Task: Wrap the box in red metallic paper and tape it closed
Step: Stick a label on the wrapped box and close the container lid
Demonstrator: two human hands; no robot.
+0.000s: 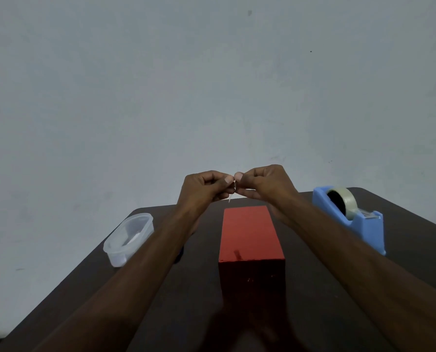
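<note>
A small strip of clear tape (232, 191) is pinched between the fingertips of the left hand (204, 187) and the right hand (265, 183), which are raised together with fingers curled. Directly below the hands, a tall box wrapped in red metallic paper (250, 233) is stood on the dark brown worktop (313, 288). Beside the right forearm, a blue tape dispenser (351, 217) with a clear roll is set. Left of the left forearm, a clear plastic lidded container (128, 238) is placed.
</note>
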